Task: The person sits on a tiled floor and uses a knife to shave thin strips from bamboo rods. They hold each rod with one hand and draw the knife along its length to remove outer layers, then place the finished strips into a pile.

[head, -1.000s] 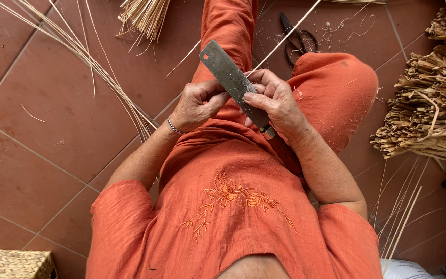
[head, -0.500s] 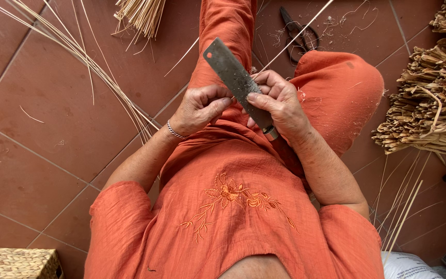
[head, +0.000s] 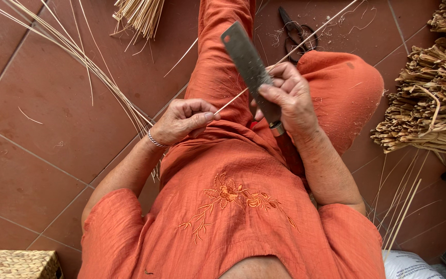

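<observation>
- My left hand (head: 181, 120) is closed in a pinch, thumb against forefinger, gripping the near end of a thin pale straw strand (head: 290, 53) just above my lap
- My right hand (head: 287, 98) is clenched around the handle of a flat dark metal blade (head: 247, 62), thumb pressed along its side; the blade points up and away from me, tilted left
- The strand runs from my left fingers up and to the right, crossing the blade's edge where my right fingers meet it, then on over the floor
- Black scissors (head: 296, 34) lie on the tiled floor (head: 37, 139) beyond my right knee, apart from both hands
- A woven basket (head: 16, 263) shows at the lower left corner; I cannot tell what is in it
- Loose straws (head: 78, 57) fan across the floor on my left, and a heap of dried plant bundles (head: 429, 98) sits on my right
</observation>
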